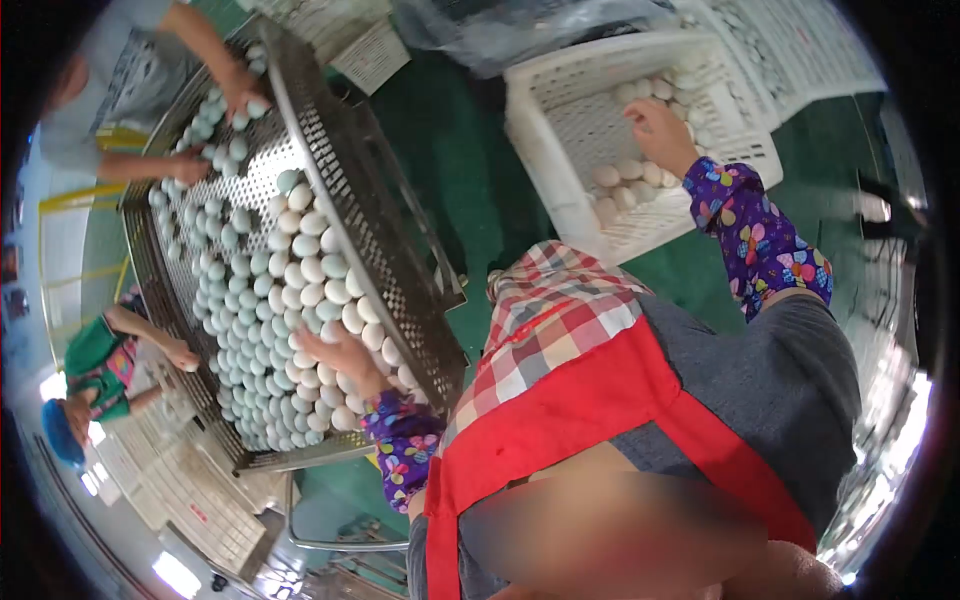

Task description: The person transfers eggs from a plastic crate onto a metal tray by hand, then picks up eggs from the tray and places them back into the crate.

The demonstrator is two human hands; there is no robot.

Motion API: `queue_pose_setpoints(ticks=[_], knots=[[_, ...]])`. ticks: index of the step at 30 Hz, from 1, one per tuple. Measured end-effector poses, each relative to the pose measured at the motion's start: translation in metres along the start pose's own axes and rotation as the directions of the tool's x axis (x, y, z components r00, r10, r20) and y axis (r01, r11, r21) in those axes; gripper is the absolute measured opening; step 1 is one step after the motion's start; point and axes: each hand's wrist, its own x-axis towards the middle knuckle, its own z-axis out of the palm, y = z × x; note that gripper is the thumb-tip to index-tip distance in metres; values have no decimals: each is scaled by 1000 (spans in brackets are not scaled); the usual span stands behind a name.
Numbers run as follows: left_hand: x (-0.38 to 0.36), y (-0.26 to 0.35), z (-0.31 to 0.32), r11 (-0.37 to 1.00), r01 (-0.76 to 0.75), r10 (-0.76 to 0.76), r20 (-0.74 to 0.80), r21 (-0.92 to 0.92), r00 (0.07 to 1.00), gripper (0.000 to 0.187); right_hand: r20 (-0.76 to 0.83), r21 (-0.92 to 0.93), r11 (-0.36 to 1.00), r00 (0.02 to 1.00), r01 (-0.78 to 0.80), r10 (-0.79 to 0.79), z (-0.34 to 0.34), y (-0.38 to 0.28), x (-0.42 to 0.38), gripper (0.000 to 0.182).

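Pale blue-green and whitish eggs (262, 305) lie crowded in a large perforated metal tray (345, 205). My left hand (342, 355), in a purple floral sleeve, reaches over the tray's near side with fingers stretched out on or just above the eggs; I see nothing gripped in it. Off to the right, my right hand (662, 135) is inside a white plastic crate (560, 130), fingers loosely bent and apart. No egg shows in that hand. Close below it sits a group of whitish eggs (628, 172), and more lie along the crate's far side.
A co-worker's hands (240, 92) touch eggs at the tray's far end. Another person (100, 370) in green with a blue cap stands along the tray's left side, one hand near its edge. Another white crate (800, 45) of eggs stands beyond mine. Green floor (480, 190) lies between tray and crate.
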Motion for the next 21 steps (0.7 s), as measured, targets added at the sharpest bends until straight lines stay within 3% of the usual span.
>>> queue_pose_setpoints(ticks=[1, 2, 3, 4, 5, 7, 9, 11, 12, 14, 17, 18, 19, 21], knots=[[12, 56, 0, 983, -75, 91, 87, -170, 992, 48, 5, -97, 991, 995, -94, 95, 11, 37, -11, 30], [14, 127, 14, 925, -105, 126, 35, -366, 991, 47, 39, -193, 968, 984, -163, 173, 4, 68, -17, 34], [16, 190, 16, 857, -195, 268, 89, -478, 959, 48, 69, -293, 930, 965, -223, 253, -6, 94, -24, 38], [17, 238, 28, 772, -413, 504, 69, -483, 861, 45, 102, -391, 878, 936, -275, 338, -13, 118, -27, 42], [36, 315, 28, 702, -430, 548, 44, -568, 836, 42, 205, -466, 852, 907, -240, 367, -60, 125, 46, 53], [27, 392, 60, 592, -380, 704, 228, -710, 672, 40, 219, -526, 801, 864, -286, 453, -62, 150, 53, 59], [7, 439, 109, 636, -290, 763, 523, -716, 381, 44, 191, -563, 780, 876, -272, 443, -43, 181, 64, 69], [-16, 476, 161, 753, -417, 566, 824, -508, 18, 58, 149, -573, 781, 906, -248, 396, -39, 192, 72, 69], [0, 508, 168, 748, -501, 516, 856, -435, 27, 64, 111, -581, 790, 943, -194, 313, -69, 172, 109, 69], [-22, 512, 217, 685, -640, 395, 916, -347, -74, 76, 78, -602, 774, 951, -195, 299, -56, 181, 112, 66], [-65, 483, 277, 677, -647, 507, 859, -351, 65, 84, 66, -630, 763, 969, -145, 238, -49, 182, 115, 55], [-68, 487, 278, 647, -645, 542, 840, -407, 13, 90, -30, -524, 819, 966, -234, 258, -24, 212, 124, 53], [-50, 487, 275, 618, -651, 577, 817, -441, -6, 97, -32, -565, 806, 980, -179, 195, -35, 199, 127, 52], [-67, 469, 298, 616, -586, 687, 723, -527, 71, 97, -80, -572, 807, 989, -145, 121, -40, 190, 130, 55]])
